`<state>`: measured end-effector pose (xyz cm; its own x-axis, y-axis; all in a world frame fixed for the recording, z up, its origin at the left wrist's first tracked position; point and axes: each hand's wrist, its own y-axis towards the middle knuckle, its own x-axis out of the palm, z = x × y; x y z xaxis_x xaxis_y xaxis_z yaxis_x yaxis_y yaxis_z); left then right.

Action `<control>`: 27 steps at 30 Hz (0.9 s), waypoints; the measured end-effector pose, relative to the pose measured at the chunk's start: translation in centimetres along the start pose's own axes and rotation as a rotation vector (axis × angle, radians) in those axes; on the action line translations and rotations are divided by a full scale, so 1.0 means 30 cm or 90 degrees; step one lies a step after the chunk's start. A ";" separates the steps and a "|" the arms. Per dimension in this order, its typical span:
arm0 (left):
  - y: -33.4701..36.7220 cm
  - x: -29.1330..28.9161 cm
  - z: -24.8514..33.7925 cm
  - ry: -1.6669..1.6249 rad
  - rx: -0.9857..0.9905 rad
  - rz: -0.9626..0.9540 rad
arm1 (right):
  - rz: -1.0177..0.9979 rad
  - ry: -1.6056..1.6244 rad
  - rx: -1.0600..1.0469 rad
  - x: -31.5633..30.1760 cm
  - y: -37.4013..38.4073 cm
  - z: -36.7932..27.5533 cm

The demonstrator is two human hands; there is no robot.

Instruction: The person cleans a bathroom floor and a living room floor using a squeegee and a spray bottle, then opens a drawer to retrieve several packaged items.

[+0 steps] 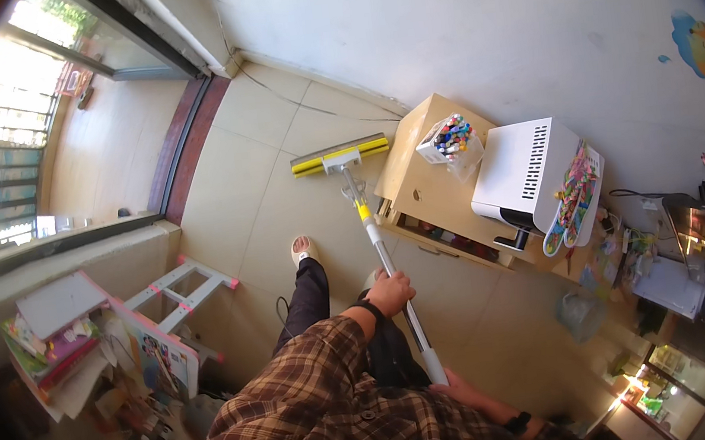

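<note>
Yellow mop head [340, 156]: on floor tiles [262, 187], near cabinet [418, 186].
Left hand [391, 291]: grip clamped mid-pole [383, 260].
Right hand [458, 386]: grip clamped at pole end.

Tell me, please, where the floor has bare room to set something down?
Bare tile lies between the mop head, the doorway track and the wall. It is crowded left around the pink-and-white rack and books, and right past the wooden cabinet.

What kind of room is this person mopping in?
Probably a child's room or playroom at home. A low wooden cabinet holds a white box of coloured marker pens, picture books are stacked on a pink-and-white shelf, and a cartoon sticker decorates the white wall.
</note>
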<state>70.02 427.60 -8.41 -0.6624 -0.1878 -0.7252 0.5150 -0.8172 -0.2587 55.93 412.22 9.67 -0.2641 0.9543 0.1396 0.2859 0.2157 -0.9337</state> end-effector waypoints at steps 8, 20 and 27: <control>-0.121 0.159 0.203 -0.052 -0.064 -0.057 | -0.007 -0.153 -0.081 -0.095 -0.087 0.354; -0.346 0.288 0.304 -0.082 -0.014 -0.274 | 0.058 -0.143 0.014 0.123 -0.222 0.568; -0.489 0.324 0.302 -0.054 0.038 -0.347 | 0.067 -0.097 0.006 0.338 -0.236 0.611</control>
<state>51.10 432.82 -5.87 -0.8675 0.2294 -0.4414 0.0554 -0.8373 -0.5440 34.33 416.58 11.67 -0.3703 0.9289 -0.0105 0.3109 0.1133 -0.9437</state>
